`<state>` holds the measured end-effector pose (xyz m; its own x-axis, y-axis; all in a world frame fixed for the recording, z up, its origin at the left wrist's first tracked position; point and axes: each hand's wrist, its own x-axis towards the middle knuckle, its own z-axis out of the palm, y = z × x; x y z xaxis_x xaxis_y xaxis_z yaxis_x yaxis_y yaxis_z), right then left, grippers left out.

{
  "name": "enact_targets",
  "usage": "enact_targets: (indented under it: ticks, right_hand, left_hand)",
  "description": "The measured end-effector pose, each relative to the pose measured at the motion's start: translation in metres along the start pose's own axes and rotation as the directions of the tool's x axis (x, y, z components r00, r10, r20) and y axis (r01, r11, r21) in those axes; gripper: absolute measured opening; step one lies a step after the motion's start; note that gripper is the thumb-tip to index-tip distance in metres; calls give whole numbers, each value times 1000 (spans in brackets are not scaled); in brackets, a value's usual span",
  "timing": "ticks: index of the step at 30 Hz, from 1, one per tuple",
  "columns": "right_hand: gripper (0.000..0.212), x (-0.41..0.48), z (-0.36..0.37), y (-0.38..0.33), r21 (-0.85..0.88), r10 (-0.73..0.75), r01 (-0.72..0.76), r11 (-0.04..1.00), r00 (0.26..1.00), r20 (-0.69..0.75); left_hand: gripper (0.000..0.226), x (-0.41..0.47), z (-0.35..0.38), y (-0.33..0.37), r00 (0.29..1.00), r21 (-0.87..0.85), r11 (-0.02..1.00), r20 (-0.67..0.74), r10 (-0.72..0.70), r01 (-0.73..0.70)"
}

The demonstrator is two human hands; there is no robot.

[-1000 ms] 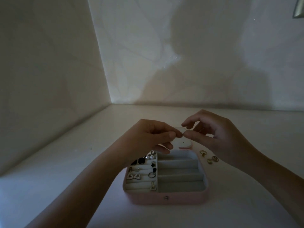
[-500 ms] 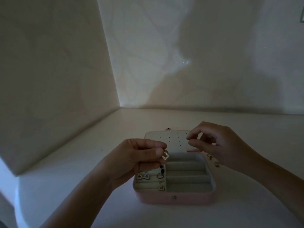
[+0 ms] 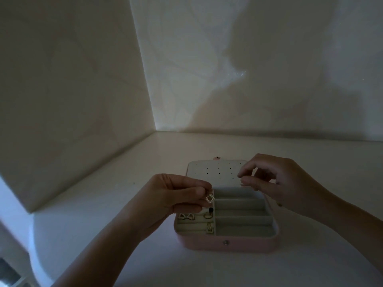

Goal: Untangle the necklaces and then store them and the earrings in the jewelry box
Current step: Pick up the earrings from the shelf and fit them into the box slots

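Jewelry box (image 3: 228, 244) open on the worktop (image 3: 238, 270). Above its left slots your left hand (image 3: 176, 195) pinches a square earring (image 3: 209, 198); seat it gently in a free slot. Right hand (image 3: 286, 183) beyond, fingertips pinched, contents unclear.

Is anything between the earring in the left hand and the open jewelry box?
Nothing visible. The left hand pinches the square earring just over the open jewelry box; the right hand hovers aside, over the lid.
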<state>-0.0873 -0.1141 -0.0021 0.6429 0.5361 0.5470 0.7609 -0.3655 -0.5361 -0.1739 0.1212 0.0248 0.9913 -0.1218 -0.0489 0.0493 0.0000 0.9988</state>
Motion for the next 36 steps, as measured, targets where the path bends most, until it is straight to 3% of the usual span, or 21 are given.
enact_targets:
  ticks: [6,12,22,36]
  right_hand:
    - [19,-5,23,-15,-72,-244,259,963,955,171]
    - [20,-12,33,-19,-106,-360,391,914,905,228]
    - [23,-13,34,-17,-150,-364,418,896,884,293]
    - [24,-13,34,-16,-178,-371,429,885,883,287]
  left_hand:
    - [13,-7,-16,3,995,243,966,5,-96,92]
    - [12,-4,-21,2,982,537,835,60,-178,119]
    - [9,7,-16,6,958,624,776,157,-239,91]
    - [7,8,-1,3,987,755,654,61,-148,51]
